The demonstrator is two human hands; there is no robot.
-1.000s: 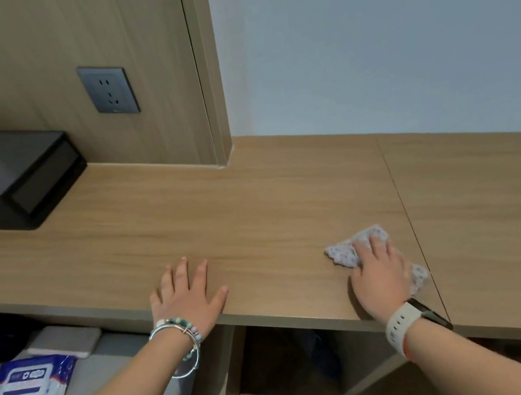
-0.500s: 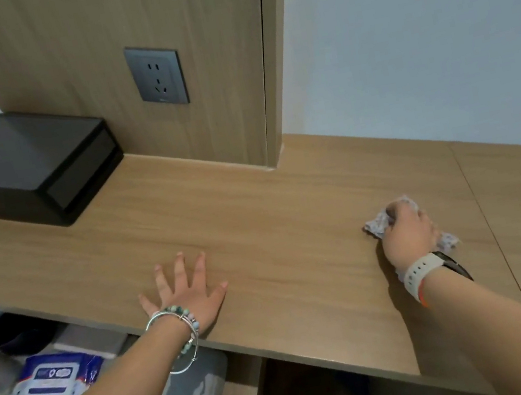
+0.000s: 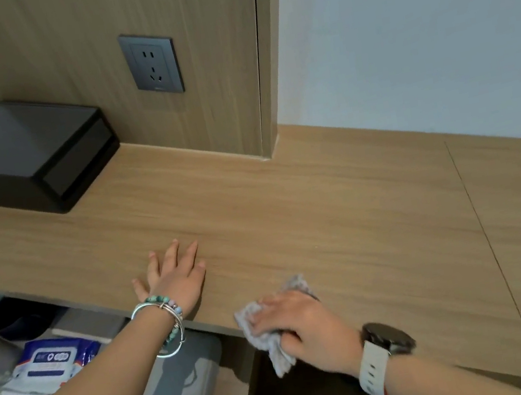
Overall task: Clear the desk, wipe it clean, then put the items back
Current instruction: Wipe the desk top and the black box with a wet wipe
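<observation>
Desk (image 3: pixel 340 204): long light wood-grain top spanning the view, with a thin straight seam (image 3: pixel 489 237) dividing off its right-hand section. Back wall, left: wood-grain panel (image 3: pixel 70 56) matching the desk, standing forward of the plaster and ending in a narrow side return, fitted with one dark grey five-hole power socket (image 3: pixel 152 64). Back wall, right: plain pale blue-grey painted wall (image 3: pixel 413 24) meeting the desk top directly; light soft and even, with deep shadow beneath the desk.
</observation>
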